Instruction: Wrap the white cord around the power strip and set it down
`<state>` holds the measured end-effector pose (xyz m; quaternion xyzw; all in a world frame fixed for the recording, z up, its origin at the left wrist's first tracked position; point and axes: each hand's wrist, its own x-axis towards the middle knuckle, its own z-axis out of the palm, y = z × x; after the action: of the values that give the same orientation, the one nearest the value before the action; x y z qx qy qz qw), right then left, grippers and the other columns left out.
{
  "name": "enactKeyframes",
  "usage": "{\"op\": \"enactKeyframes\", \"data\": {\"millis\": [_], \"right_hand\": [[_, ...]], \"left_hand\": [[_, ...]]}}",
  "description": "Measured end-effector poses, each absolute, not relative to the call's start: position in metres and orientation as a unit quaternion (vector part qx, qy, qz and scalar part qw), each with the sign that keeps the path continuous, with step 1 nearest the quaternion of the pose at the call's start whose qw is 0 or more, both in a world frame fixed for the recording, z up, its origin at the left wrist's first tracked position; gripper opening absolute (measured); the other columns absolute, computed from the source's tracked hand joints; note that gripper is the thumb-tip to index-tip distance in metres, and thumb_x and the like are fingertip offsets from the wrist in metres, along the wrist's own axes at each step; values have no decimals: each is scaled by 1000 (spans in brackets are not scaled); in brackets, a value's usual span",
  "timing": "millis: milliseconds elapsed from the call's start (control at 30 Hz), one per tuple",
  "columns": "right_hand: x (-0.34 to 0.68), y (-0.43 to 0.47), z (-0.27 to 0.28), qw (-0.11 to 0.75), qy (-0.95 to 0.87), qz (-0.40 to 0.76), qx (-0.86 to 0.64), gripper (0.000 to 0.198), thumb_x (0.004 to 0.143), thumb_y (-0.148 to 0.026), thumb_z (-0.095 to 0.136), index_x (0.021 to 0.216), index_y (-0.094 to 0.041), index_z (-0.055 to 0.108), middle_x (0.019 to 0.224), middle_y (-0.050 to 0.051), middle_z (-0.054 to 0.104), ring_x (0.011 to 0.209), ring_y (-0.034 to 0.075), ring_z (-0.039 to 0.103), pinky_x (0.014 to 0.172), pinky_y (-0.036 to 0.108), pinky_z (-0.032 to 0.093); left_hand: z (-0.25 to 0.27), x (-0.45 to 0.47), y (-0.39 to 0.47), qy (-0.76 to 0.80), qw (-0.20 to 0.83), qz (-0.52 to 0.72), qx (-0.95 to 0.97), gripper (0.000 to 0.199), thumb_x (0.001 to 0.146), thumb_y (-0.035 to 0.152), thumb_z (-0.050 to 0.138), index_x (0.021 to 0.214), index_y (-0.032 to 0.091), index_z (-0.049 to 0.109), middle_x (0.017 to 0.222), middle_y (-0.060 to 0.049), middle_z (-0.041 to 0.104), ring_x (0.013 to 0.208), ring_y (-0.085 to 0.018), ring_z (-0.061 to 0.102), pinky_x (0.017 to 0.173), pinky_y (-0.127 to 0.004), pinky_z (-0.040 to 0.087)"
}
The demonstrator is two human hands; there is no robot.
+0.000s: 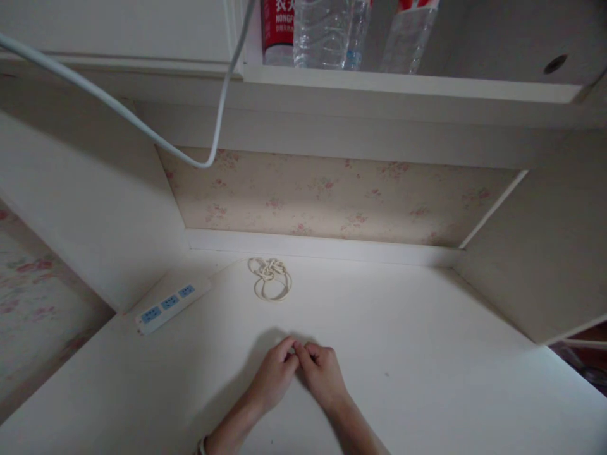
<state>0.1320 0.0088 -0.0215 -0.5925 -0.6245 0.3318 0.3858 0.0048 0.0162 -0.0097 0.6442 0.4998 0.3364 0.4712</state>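
Observation:
My left hand (276,374) and my right hand (321,371) meet low over the white desktop (427,360), fingertips touching. Both have their fingers curled in and closed, thumbs pressed against them. Whatever may be pinched between the fingertips is hidden or too small to name. Beyond the hands lies a tangled cream cord (272,278), its loops loosely bunched. It trails left toward a white power strip (173,308) with three blue socket blocks. Neither hand touches the cord or the strip.
An overhead shelf (408,90) holds clear plastic bottles (322,35) and a red-labelled bottle (279,31). A white cable (137,123) hangs in a loop at upper left. Side panels (531,253) flank the desktop, with floral wallpaper (327,196) behind.

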Motion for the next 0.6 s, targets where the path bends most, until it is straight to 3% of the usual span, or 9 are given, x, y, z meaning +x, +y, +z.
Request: {"op": "enactKeyframes", "data": {"millis": [400,600], "right_hand": [[136,6,-21,379,-625,351,-585,51,89,-52,42,50,-19,46,47,-5,36,47,10,34,47,24,23],[133,1,-20,373,-619,353,-595,51,90,-52,41,51,-19,47,47,-4,39,47,10,37,48,24,23]], "left_hand": [[-7,5,16,503,477,336,637,11,73,16,41,72,17,52,66,2,50,68,-14,45,60,-24,31],[-6,4,15,490,498,332,634,14,77,18,42,76,17,56,74,-1,57,75,-16,50,67,-24,36]]}}
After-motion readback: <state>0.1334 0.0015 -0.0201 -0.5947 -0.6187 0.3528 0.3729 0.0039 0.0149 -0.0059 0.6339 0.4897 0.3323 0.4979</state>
